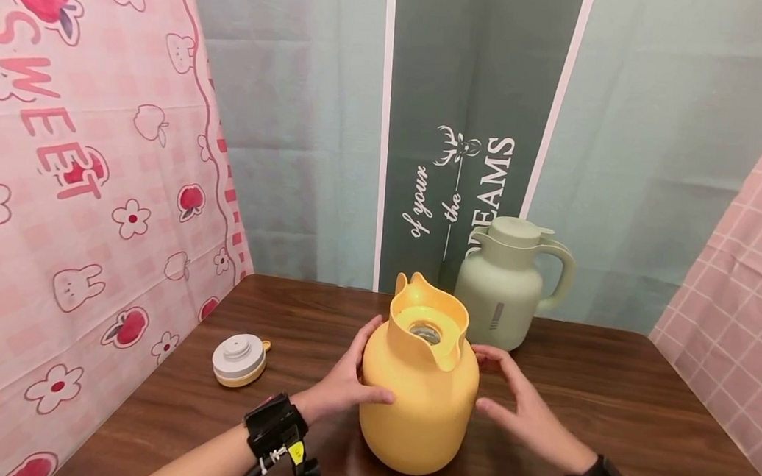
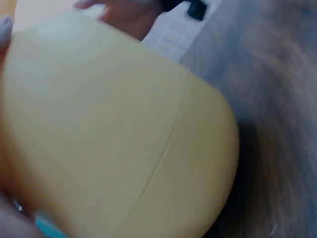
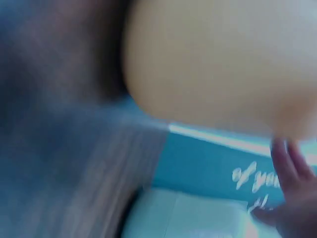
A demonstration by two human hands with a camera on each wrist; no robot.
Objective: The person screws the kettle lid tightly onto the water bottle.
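Fingers of our left hand [image 1: 344, 389] curved round the left flank of the yellow jug [image 1: 418, 417], thumb laid on its near face; that hand was the closer. Our right hand [image 1: 529, 414] had its fingers wide at the right flank, though we could not tell whether its thumb touched. Between both hands, the jug's long axis ran roughly upright, its uncovered mouth upward; we could not tell if its base met the worktop [image 1: 607, 416]. We had the lid [image 1: 240, 359] well apart to the left, the green jug [image 1: 503, 294] far right.
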